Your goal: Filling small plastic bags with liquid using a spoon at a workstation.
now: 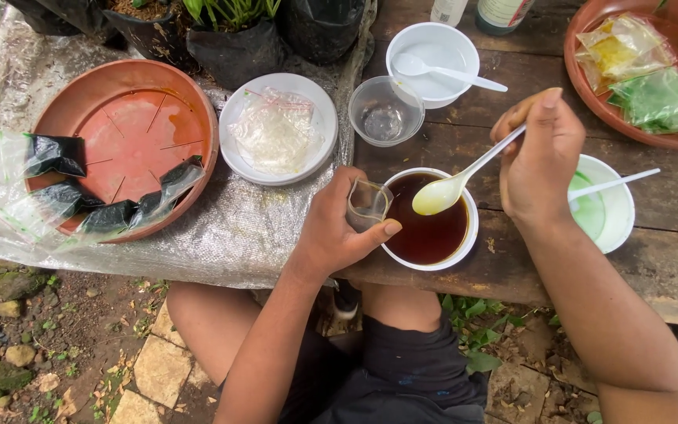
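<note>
The left hand (339, 228) pinches a small clear plastic bag (368, 202) open at the rim of a white bowl (464, 247) of dark brown liquid, near the front edge of the wooden table (668, 267). The right hand (539, 157) grips a white spoon (453, 188), its scoop just over the liquid beside the bag

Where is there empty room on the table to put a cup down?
Bare wood shows between the brown-liquid bowl and green-liquid bowl, and near the table's front edge. It's crowded around the clear cup and white plate.
</note>
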